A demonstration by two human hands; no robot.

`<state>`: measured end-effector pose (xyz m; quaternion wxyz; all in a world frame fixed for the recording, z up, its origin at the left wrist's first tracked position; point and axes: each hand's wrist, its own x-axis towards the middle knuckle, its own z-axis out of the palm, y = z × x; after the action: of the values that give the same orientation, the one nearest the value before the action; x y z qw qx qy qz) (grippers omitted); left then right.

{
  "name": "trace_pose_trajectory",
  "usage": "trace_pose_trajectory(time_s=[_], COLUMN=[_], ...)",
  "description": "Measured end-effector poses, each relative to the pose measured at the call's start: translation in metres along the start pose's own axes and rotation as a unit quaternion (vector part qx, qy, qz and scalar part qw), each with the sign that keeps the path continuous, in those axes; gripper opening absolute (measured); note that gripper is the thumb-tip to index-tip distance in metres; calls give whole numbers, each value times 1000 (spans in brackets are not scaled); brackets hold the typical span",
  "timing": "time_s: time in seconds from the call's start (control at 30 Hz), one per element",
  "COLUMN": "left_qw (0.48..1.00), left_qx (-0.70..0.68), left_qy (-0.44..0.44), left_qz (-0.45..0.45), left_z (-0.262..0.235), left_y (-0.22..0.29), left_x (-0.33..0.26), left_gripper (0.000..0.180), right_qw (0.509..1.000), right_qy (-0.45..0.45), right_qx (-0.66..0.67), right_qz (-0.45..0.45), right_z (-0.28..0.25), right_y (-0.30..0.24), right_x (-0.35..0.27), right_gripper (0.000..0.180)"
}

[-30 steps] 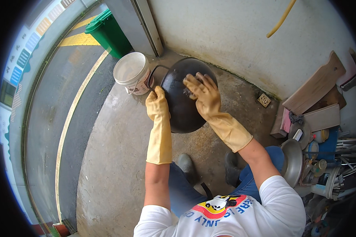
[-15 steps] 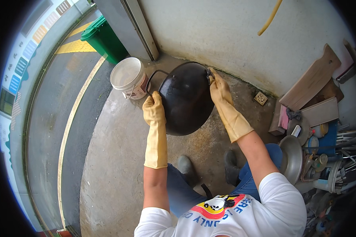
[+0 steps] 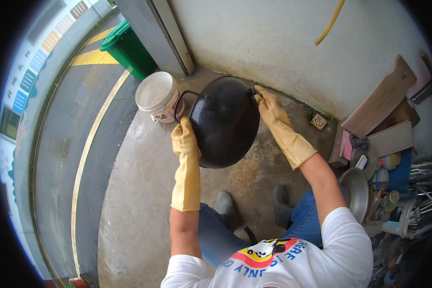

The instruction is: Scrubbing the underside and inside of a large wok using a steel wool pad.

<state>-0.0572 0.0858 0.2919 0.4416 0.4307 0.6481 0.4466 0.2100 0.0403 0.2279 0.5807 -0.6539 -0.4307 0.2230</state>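
A large black wok [image 3: 229, 124] is held up in front of me, its dark rounded underside facing up. My left hand [image 3: 184, 136], in a long yellow rubber glove, is closed on the wok's left edge at the lower end of its loop handle [image 3: 180, 103]. At the far right edge, my right hand [image 3: 272, 106], gloved the same way, pinches a dark metal scourer [image 3: 254, 93] against the wok. The fingertips on the scourer are partly hidden.
A white bucket [image 3: 145, 96] stands on the concrete beyond my left hand, near a green bin [image 3: 134, 55]. Along the right wall are wooden boards [image 3: 381, 98], a metal bowl [image 3: 356, 192] and assorted utensils. A floor drain [image 3: 318, 122] lies near the wall.
My right hand has slid slightly right and down along the wok's edge, with its elbow farther out. The left hand and the wok have shifted only a little.
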Motion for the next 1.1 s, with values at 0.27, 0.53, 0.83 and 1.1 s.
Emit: trace_pose_trajectory(time_s=[0.27, 0.53, 0.83, 1.1], left_qw=[977, 907, 886, 817], left_qx=[-197, -336, -339, -364], left_qy=[-66, -163, -131, -56], left_qz=[-52, -194, -288, -444], left_z=[10, 54, 77, 91], left_y=[-33, -189, -257, -337], left_x=[52, 80, 55, 1], left_gripper=[35, 42, 40, 51], right_qw=[983, 967, 940, 903], right_qy=[-89, -35, -58, -192], right_qx=[-55, -128, -215, -294], right_qz=[-150, -217, -257, -249], right_z=[-31, -15, 5, 28], right_y=[-11, 45, 113, 182], right_x=[27, 15, -7, -34], right_gripper=[47, 52, 55, 41])
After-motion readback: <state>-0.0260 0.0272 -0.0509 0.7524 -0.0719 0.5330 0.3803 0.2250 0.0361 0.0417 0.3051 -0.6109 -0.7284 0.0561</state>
